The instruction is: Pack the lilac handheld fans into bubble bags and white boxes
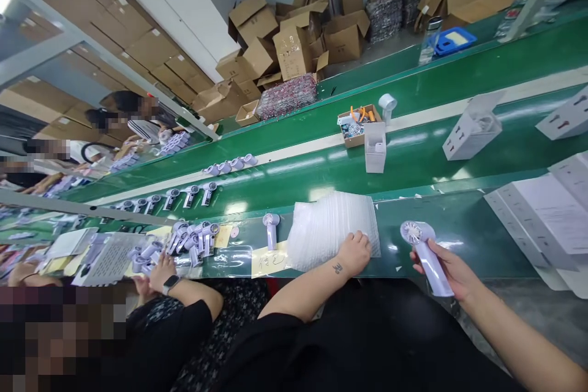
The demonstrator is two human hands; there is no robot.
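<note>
In my right hand (452, 266) is a pale lavender handheld fan (432, 260), its round head tilted up to the left and its handle gripped between thumb and fingers. My left hand (354, 253) rests at the lower right edge of a stack of bubble wrap bags (328, 226), fingers curled on the top one. Just left of the stack, another lavender handheld fan (271, 233) lies on the bench, above a yellow paper label (269, 262) with handwriting.
White boxes (542, 220) stand at the right. A green conveyor (294, 168) runs behind the bench, carrying a row of fans (190, 196), an open white box (375, 150) and a small carton (353, 138). At left, a co-worker's hands (160, 272) are by a pile of fans (195, 239).
</note>
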